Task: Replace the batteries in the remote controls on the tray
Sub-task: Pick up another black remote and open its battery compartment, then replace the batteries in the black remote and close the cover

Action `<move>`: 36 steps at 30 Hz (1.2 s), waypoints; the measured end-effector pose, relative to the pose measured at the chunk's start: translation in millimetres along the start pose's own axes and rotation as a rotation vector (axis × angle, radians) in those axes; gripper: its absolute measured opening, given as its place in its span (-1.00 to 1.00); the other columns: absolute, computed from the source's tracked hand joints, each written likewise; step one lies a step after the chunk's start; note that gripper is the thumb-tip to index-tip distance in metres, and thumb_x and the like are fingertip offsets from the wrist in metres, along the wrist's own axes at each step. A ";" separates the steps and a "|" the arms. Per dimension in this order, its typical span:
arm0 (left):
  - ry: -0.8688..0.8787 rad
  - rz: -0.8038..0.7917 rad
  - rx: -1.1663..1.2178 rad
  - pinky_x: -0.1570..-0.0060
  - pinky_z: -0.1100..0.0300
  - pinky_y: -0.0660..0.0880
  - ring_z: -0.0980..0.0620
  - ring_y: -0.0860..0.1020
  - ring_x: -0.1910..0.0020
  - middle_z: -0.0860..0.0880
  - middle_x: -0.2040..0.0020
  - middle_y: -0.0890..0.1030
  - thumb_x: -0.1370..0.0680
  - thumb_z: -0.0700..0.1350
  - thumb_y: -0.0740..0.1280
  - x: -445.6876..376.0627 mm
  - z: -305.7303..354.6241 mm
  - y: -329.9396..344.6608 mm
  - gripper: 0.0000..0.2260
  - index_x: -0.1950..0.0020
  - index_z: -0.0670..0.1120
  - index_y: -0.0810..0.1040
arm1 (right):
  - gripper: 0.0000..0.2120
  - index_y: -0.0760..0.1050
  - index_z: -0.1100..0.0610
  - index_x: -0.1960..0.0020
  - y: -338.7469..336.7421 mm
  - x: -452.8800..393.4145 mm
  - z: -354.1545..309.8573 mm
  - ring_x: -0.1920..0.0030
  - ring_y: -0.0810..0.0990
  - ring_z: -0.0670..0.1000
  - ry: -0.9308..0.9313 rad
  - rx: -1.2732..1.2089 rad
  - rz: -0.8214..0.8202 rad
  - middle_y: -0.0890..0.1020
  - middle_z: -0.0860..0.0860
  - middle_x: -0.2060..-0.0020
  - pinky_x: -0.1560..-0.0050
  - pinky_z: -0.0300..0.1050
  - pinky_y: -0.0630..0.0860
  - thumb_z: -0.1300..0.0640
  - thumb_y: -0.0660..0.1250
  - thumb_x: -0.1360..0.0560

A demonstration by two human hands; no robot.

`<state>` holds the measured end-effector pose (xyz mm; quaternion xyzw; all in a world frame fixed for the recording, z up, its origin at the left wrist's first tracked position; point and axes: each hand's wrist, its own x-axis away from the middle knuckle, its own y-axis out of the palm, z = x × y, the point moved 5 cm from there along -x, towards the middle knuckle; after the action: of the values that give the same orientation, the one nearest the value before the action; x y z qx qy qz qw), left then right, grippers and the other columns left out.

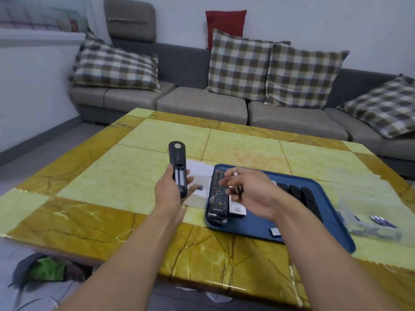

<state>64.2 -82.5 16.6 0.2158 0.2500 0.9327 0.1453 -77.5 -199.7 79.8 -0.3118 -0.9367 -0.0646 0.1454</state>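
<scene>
Above the table's left half, left hand [173, 189] grips a black remote [178, 168] back-up, battery bay open and looking empty. Right hand [249, 191] hovers over the blue tray [336, 234], fingers curled round small blurred items, probably batteries [238, 187]. Looks like the loading step: next move needs polarity matched and each cell seated.

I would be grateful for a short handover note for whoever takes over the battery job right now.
Left hand grips a black remote control back-up, cover off, its bay seemingly empty.
Right hand hovers over the blue plastic tray, pinching what look like small batteries; blurred.
On the tray: a long black remote, a white remote, more black remotes.
A loose battery lies on white paper.
Left: fill the bay, close it, do the rest.
</scene>
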 end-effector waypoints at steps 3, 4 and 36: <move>0.044 0.130 0.017 0.29 0.12 0.64 -0.01 0.67 0.10 -0.10 0.02 0.70 -0.68 0.07 0.20 -8.2 9.0 -21.9 -0.70 -0.18 -0.09 0.60 | -0.76 0.50 0.13 0.06 33.3 -26.3 -11.2 0.26 0.48 -0.02 -0.041 0.477 -0.042 0.57 0.13 0.00 0.30 -0.22 0.35 0.35 0.12 -0.62; 0.051 0.170 0.023 0.27 0.11 0.64 -0.01 0.66 0.12 -0.10 0.02 0.70 -0.68 0.07 0.21 -10.0 9.9 -28.3 -0.69 -0.19 -0.10 0.60 | -0.72 0.53 0.10 0.04 42.9 -37.9 -14.2 0.23 0.48 -0.03 -0.063 0.631 -0.043 0.57 0.13 -0.05 0.26 -0.24 0.36 0.35 0.10 -0.62; -0.044 -0.272 -0.195 0.48 0.20 0.39 0.01 0.48 0.47 -0.12 0.30 0.59 -0.72 0.09 0.09 55.8 -74.6 80.7 -0.57 0.02 -0.18 0.59 | -0.74 0.57 0.05 -0.11 -132.3 -11.9 6.1 -0.07 0.57 0.04 -0.449 1.007 0.524 0.62 -0.01 -0.11 -0.06 -0.01 0.56 0.29 0.20 -0.55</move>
<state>-32.7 -158.7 19.4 0.1854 0.1821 0.9192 0.2958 -149.6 -310.6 66.3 -0.4309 -0.7520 0.4916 0.0850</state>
